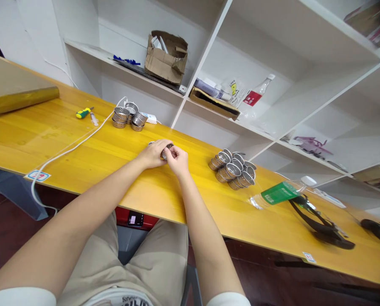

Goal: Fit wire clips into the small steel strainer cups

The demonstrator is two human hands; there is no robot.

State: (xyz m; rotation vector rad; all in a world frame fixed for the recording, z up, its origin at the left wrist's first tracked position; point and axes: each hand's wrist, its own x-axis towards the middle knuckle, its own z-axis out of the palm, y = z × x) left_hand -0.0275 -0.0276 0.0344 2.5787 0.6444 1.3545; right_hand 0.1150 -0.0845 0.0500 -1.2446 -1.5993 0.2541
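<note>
Over the yellow table, my left hand and my right hand meet, both with fingers closed on one small dark metal piece. Fingers cover most of it, so its shape is unclear. A bit of another shiny metal item shows just behind my left hand. Perforated metal cups stand stacked in two groups: a smaller group beyond my hands to the left, and a larger group to the right.
A green-labelled bottle and a black strap-like item lie on the right. At left are a screwdriver, a white cable and a large flat box. White shelves stand behind the table.
</note>
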